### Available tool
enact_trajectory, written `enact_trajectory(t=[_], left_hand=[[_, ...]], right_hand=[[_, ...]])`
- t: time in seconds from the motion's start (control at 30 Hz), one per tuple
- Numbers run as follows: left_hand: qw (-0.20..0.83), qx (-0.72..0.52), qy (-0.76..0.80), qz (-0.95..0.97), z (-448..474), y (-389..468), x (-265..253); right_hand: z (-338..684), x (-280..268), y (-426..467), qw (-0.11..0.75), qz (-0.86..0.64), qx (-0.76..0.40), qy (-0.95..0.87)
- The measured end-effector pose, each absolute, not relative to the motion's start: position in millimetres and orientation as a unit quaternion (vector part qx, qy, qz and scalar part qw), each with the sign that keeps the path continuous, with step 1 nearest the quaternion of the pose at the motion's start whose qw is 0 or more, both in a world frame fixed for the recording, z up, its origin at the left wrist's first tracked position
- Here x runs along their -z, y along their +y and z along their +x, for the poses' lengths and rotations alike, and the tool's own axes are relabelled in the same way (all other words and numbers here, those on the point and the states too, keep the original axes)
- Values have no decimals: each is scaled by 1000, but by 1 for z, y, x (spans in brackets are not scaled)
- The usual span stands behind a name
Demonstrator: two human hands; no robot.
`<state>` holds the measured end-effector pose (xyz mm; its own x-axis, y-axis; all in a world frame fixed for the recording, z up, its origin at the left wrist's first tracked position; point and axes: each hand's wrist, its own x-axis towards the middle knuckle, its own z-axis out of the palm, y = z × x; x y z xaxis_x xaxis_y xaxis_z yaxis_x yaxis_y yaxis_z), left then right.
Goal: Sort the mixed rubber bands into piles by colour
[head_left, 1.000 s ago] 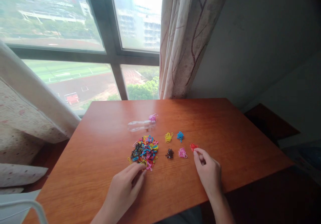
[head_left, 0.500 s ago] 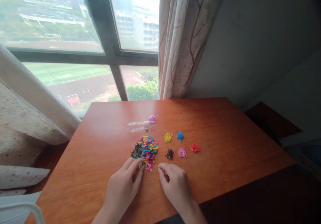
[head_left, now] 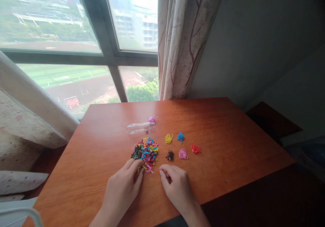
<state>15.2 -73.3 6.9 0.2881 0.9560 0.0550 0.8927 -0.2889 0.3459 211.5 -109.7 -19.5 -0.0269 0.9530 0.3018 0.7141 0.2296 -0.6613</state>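
A mixed heap of small coloured rubber bands (head_left: 148,149) lies on the wooden table. My left hand (head_left: 123,183) rests at the heap's near left edge, fingers curled over it and thumb close to the index finger, with a few bands between them. Just right of the heap, my right hand (head_left: 176,183) is closed in a pinch low over the table; whatever its fingertips hold is hidden. Beyond that hand lie small sorted clusters: black bands (head_left: 170,155), pink bands (head_left: 183,153), red bands (head_left: 195,148), yellow bands (head_left: 169,139) and blue bands (head_left: 180,137).
Behind the heap, a clear plastic bag-like item (head_left: 139,127) with a pink end (head_left: 151,119) lies on the table (head_left: 215,125). A window and a patterned curtain (head_left: 182,44) stand at the table's far edge. A white curved bar (head_left: 27,211) shows at lower left.
The view has shifted slightly, so everything sits a little further left. Both hands keep nearly the same pose; the left fingers have moved only slightly at the heap's edge.
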Motion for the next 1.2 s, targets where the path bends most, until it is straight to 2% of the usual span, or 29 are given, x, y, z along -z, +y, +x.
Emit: enact_trajectory(t=[0.6, 1.2], left_hand=[[111, -255, 523, 806, 3, -71, -16], [118, -257, 503, 817, 16, -52, -27]], right_hand=[[212, 14, -109, 352, -596, -169, -701], [212, 13, -108, 350, -594, -157, -707]])
